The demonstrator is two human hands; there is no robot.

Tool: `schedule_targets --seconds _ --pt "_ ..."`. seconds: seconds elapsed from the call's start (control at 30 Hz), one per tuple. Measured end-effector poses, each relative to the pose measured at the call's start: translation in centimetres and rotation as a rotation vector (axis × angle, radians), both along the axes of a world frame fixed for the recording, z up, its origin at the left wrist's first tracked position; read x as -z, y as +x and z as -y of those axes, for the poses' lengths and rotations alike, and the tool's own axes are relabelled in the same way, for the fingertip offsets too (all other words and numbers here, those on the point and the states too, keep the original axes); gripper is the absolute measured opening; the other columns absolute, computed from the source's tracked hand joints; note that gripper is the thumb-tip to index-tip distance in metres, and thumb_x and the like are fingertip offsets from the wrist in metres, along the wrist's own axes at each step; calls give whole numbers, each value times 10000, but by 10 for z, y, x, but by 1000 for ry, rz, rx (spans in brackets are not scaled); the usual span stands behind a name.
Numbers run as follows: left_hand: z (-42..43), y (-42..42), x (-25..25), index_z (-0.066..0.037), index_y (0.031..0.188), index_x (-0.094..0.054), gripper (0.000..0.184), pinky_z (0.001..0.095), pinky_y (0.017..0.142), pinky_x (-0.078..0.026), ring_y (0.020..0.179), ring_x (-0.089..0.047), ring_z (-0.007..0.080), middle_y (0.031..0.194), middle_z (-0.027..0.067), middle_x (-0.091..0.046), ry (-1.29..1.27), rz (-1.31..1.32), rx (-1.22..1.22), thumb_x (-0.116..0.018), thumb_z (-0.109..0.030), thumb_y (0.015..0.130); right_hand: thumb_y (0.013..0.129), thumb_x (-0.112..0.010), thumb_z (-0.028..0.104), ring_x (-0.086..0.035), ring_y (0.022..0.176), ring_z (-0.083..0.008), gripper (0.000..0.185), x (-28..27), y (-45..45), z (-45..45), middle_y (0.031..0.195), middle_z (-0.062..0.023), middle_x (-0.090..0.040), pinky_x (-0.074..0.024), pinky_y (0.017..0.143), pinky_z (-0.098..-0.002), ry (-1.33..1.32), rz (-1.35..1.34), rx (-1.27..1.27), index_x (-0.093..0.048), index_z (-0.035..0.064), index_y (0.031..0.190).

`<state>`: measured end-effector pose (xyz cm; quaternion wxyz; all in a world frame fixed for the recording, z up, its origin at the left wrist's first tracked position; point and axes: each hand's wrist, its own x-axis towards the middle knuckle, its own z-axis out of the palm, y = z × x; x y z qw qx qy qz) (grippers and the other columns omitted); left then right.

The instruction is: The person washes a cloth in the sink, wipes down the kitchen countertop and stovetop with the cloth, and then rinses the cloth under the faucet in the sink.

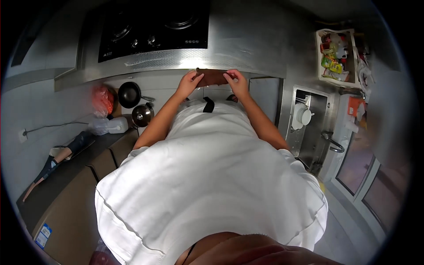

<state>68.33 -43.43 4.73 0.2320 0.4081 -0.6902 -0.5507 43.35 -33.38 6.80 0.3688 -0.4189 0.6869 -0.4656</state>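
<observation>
Between my two hands a dark brown, flat, cloth-like piece (213, 77) is stretched out, just in front of the counter's front edge. My left hand (189, 83) pinches its left end between thumb and fingers. At the opposite end, my right hand (239, 83) grips it the same way. The lower edge looks uneven, and I cannot make out its exact material. A black strap-like strip (208, 105) lies against the white shirt below my hands.
A black gas stove (154, 42) sits in the steel counter (247, 48) ahead. To the right are a sink (316, 143) holding white dishes (302, 115) and a basket of packets (321, 75). A frying pan (129, 94) and a lidded pot (142, 115) are at left.
</observation>
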Motion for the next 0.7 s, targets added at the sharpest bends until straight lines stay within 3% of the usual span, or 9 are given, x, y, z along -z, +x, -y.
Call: schedule_targets --seconds 0.07,0.13,0.2,0.27,0.33,0.4,0.5,0.6,0.7 --pt "-6 -22 8 -3 1084 -715 262 308 821 -496 846 -596 168 944 78 -669 -76 75 39 -690 -258 1030 927 -817 213 -661 806 -127 205 1 -25 -11 885 -54 -733 -524 792 -282 -36 42 38 -748 59 1044" --pt "-17 -50 4 1 1105 -714 250 316 852 -507 889 -632 193 983 90 -681 220 -96 -94 -728 -227 1002 918 -822 207 -674 817 -151 197 -4 -54 -17 894 -71 -736 -531 785 -300 58 17 13 -757 65 1038" --pt "-12 -80 2 -1 1117 -714 258 322 865 -515 908 -644 207 1004 100 -686 227 -77 -127 -750 -219 984 908 -828 201 -686 827 -174 190 -4 -78 -13 904 -87 -738 -539 778 -319 149 -3 -22 -766 71 1032" --pt "0 -113 3 -3 1129 -713 272 329 879 -522 926 -656 222 1025 110 -691 230 -54 -170 -771 -212 967 891 -831 191 -684 863 -247 173 1 -97 4 926 -102 -728 -544 796 -365 -86 -145 97 -776 81 1013" --pt "23 -145 25 -13 1163 -715 313 349 884 -537 945 -663 237 1053 133 -694 66 52 -277 -809 -204 933 891 -792 99 -643 859 -239 171 1 -116 25 1002 -102 -705 -527 821 -372 -181 -255 85 -772 99 1061" --pt "36 -171 29 -15 1311 -665 517 396 928 -544 1021 -667 331 1157 197 -667 -100 208 -379 -847 -252 889 859 -752 48 -633 990 -314 258 -1 -122 45 1169 -106 -682 -523 913 -436 -297 -662 200 -763 124 1105" --pt "34 -196 30 -39 1502 -495 765 463 966 -550 1119 -646 421 1336 243 -573 -183 524 -455 -855 -272 869 885 -711 89 -536 1355 -329 395 54 -111 60 1472 -123 -574 -427 1150 -473 -304 -626 -262 -703 115 1279" --pt "18 -197 38 -17 1409 -551 568 469 1076 -482 1236 -558 462 1339 252 -561 -399 424 -332 -753 -85 883 1010 -608 347 -253 1596 -238 611 88 -98 69 1728 -48 -297 -199 1306 -458 -141 -894 -526 -476 152 1573" --pt "8 -193 30 -25 1348 -581 491 478 1111 -442 1269 -537 451 1341 243 -558 -471 450 -314 -669 18 866 1037 -560 322 -307 1575 -259 580 95 -86 112 1706 -68 -345 -220 1297 -460 -181 -825 -372 -461 159 1585"
